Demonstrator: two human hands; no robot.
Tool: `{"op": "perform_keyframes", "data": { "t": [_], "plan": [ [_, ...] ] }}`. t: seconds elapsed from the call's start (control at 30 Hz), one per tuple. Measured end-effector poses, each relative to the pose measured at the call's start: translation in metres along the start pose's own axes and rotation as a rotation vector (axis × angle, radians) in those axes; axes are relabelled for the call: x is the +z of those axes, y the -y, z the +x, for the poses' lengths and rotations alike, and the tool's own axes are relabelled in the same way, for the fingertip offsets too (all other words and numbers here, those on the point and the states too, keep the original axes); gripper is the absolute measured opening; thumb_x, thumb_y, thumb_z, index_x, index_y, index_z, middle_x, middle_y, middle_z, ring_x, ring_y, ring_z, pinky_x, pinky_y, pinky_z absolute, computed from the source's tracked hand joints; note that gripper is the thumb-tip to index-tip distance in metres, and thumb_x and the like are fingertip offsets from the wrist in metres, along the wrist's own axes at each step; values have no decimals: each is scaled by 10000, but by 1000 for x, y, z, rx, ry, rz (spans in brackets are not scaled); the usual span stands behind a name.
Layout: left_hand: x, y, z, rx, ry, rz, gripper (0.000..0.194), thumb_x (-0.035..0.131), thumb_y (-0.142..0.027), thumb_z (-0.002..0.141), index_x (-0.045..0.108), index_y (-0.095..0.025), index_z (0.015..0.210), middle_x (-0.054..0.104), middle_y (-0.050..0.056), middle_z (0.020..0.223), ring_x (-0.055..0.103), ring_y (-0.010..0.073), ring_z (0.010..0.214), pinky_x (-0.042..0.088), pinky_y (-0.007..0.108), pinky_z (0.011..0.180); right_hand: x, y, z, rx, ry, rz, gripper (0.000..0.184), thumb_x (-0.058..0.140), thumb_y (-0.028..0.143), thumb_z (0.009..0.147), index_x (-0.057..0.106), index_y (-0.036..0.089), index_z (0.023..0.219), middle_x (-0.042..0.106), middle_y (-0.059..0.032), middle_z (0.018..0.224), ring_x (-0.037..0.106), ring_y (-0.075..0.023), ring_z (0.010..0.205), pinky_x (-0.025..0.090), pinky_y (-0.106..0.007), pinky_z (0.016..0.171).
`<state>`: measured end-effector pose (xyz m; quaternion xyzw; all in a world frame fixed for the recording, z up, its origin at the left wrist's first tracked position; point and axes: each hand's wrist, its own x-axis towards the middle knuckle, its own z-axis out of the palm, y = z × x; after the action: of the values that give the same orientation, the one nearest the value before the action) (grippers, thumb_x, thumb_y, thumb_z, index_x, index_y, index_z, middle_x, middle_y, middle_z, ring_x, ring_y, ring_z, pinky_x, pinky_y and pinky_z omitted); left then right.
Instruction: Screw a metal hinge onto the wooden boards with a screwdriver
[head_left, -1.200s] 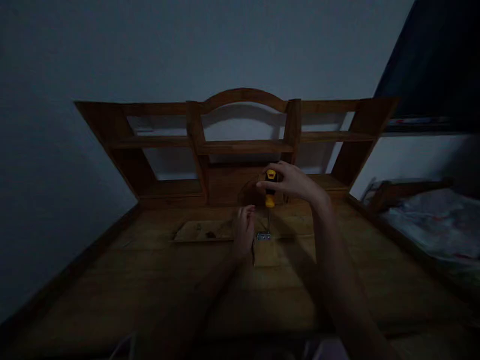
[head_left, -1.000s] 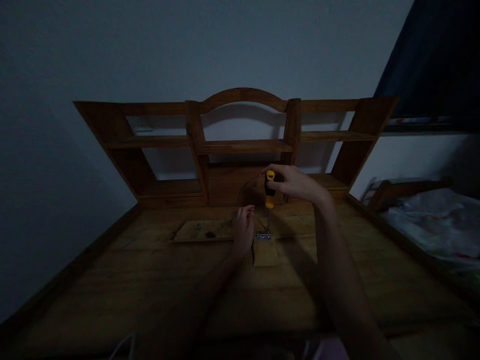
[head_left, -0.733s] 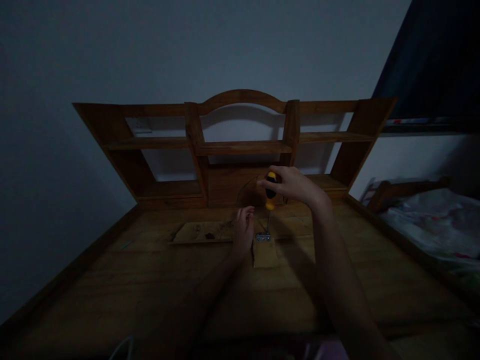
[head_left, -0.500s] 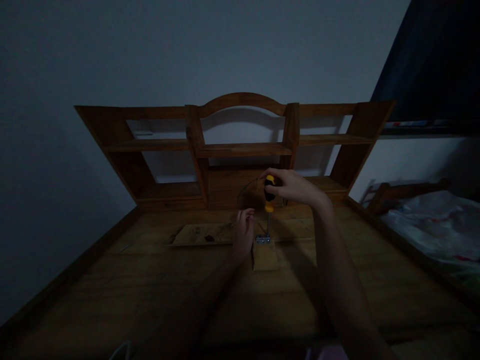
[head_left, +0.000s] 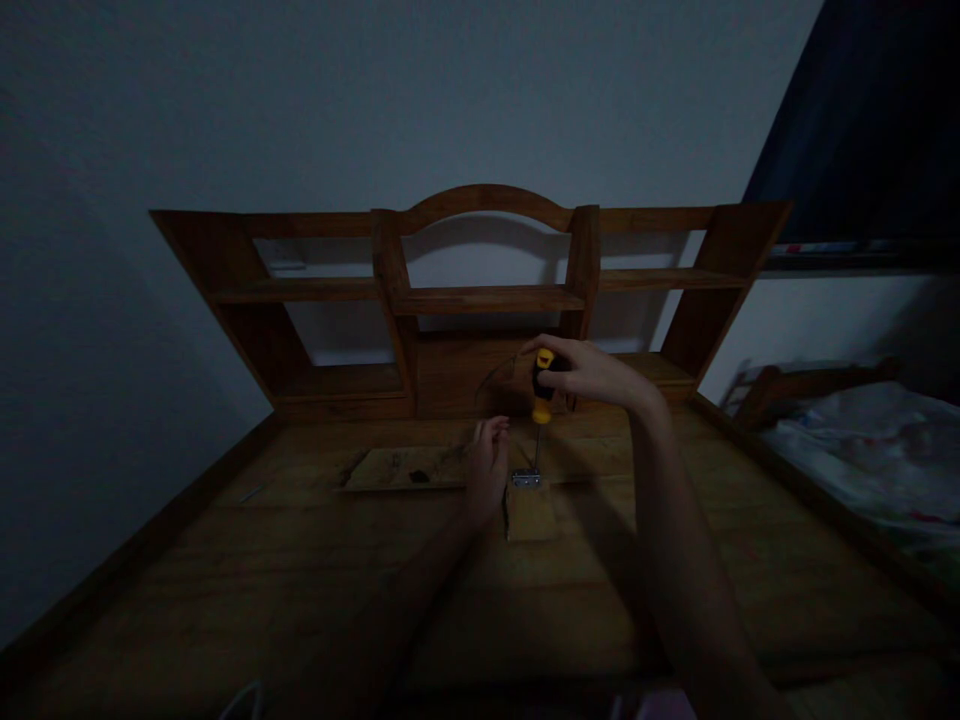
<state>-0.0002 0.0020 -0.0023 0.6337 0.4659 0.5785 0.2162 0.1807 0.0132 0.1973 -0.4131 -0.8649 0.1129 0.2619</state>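
My right hand [head_left: 589, 373] is wrapped round the yellow-and-black handle of a screwdriver [head_left: 542, 385], held nearly upright. Its shaft runs down to a small metal hinge [head_left: 526, 478], where the tip meets the plate. The hinge lies across the joint of a short wooden block [head_left: 531, 512] and a long thin wooden board [head_left: 390, 468]. My left hand [head_left: 489, 468] rests on the long board just left of the hinge, fingers loosely bent and slightly apart, holding nothing I can see.
All this lies on a wooden desk top [head_left: 300, 590]. Behind it stands a wooden shelf unit [head_left: 487, 298] against the wall. A small thin stick-like piece [head_left: 250, 494] lies at the left. A bed with plastic-looking covering [head_left: 862, 450] is off to the right.
The top of the screwdriver has tipped slightly to the right, together with my right hand. My left hand, the hinge and the boards look the same.
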Motion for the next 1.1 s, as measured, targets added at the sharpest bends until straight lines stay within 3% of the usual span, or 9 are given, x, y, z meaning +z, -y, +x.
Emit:
{"op": "perform_keyframes", "data": {
  "t": [0.3,0.47,0.6,0.73,0.83,1.03,1.1],
  "plan": [
    [1,2,-1,-1,-6,-12,265,393,-335,1029,570,-234,1199,605,84,1232,587,210,1167,454,385,1025,8,-4,5,10,-73,-21,275,612,430,896,697,225,1058,738,-36,931,669,-199,821,466,-290,733],
    [0,3,-1,7,-5,-16,257,400,-324,1026,566,-234,1201,613,79,1216,598,204,1136,465,378,1006,4,0,3,-5,0,48,368,600,251,832,653,232,1195,724,-19,956,646,-171,801,458,-269,720],
    [0,2,0,-1,-9,-18,254,408,-323,1021,571,-229,1192,618,87,1209,607,210,1132,474,388,1002,3,2,1,-32,11,70,360,583,234,831,649,217,1185,710,-13,907,631,-162,771,446,-259,696],
    [1,3,0,-1,-17,-11,251,423,-336,1016,580,-234,1183,621,84,1208,607,214,1143,479,390,1002,7,-4,5,-12,-56,-4,269,623,397,871,665,205,1054,698,-23,876,626,-173,760,421,-265,670],
    [2,4,0,-3,-21,-8,256,420,-341,1019,582,-232,1184,617,87,1215,605,214,1150,475,395,1011,10,-8,7,23,-99,-78,363,620,549,868,645,194,937,681,-33,828,620,-191,748,398,-274,639],
    [1,5,1,3,-9,-9,260,425,-338,1019,577,-230,1201,613,90,1217,606,213,1151,474,393,1012,8,-5,5,-93,-26,32,289,614,300,885,658,209,1156,711,-47,1115,647,-195,1001,455,-288,842],
    [1,5,0,5,-9,-3,261,422,-338,1021,576,-236,1206,615,89,1223,603,216,1157,477,390,1006,7,-4,5,-121,-22,66,287,609,300,895,675,227,1165,721,-32,1108,653,-188,1007,460,-292,860]
  ]
}}
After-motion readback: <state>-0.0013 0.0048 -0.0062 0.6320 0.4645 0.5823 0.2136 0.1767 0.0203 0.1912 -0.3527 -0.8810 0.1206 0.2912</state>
